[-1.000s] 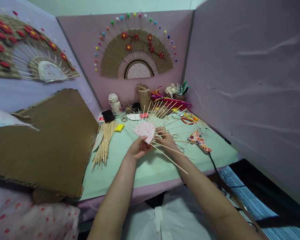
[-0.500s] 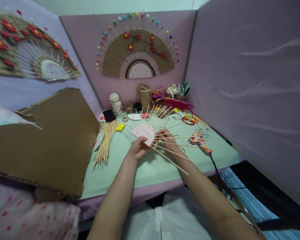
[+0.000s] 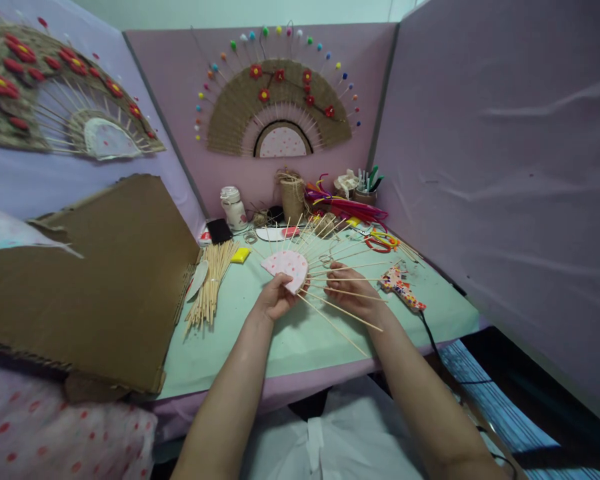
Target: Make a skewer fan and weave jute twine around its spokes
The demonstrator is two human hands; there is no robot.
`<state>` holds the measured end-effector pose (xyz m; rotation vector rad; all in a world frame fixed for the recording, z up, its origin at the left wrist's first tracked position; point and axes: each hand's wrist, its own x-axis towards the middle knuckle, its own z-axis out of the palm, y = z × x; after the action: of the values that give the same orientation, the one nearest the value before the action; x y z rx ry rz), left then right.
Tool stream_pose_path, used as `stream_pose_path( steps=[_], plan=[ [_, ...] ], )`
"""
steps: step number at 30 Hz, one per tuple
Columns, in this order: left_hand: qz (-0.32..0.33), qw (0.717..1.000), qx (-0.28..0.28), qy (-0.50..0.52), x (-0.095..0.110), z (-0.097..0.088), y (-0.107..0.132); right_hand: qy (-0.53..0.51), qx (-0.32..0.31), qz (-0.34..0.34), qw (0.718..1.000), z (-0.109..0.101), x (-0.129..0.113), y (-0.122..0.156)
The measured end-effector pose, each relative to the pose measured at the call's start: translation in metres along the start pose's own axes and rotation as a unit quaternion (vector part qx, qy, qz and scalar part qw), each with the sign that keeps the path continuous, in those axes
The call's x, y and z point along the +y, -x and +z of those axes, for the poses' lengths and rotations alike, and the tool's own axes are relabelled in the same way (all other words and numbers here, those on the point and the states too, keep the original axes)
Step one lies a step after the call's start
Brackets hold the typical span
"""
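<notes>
My left hand (image 3: 274, 299) grips the lower edge of a pink dotted half-round fan base (image 3: 286, 265), held just above the green table (image 3: 300, 337). Several thin wooden skewers (image 3: 341, 310) fan out from that base to the back and right. My right hand (image 3: 353, 291) lies under the right-hand skewers, its fingers spread loosely beneath them and touching them.
A bundle of loose skewers (image 3: 209, 283) lies left of the hands. A big cardboard sheet (image 3: 95, 280) leans at the left. A patterned glue gun (image 3: 399, 285) with a black cord lies to the right. Jars, twine and pipe cleaners (image 3: 345, 205) stand at the back.
My right hand has slid rightward and nearer along the skewers, away from the fan base. My left hand and the fan have barely moved.
</notes>
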<state>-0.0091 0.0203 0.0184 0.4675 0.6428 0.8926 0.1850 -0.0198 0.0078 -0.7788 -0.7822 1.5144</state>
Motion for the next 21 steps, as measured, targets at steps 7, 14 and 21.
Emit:
stream_pose_path(
  steps=[7,14,21],
  plan=[
    [0.015,1.000,-0.008,0.022,0.007,-0.003,0.000,0.135,0.086,-0.094,0.983,-0.030,-0.016,0.020],
    [0.050,0.998,0.021,0.016,0.016,-0.006,0.001,0.208,0.138,-0.294,0.923,-0.029,-0.033,0.036],
    [0.046,0.998,0.041,-0.010,0.017,-0.005,0.002,0.252,0.173,-0.414,0.858,-0.014,-0.043,0.041]
  ],
)
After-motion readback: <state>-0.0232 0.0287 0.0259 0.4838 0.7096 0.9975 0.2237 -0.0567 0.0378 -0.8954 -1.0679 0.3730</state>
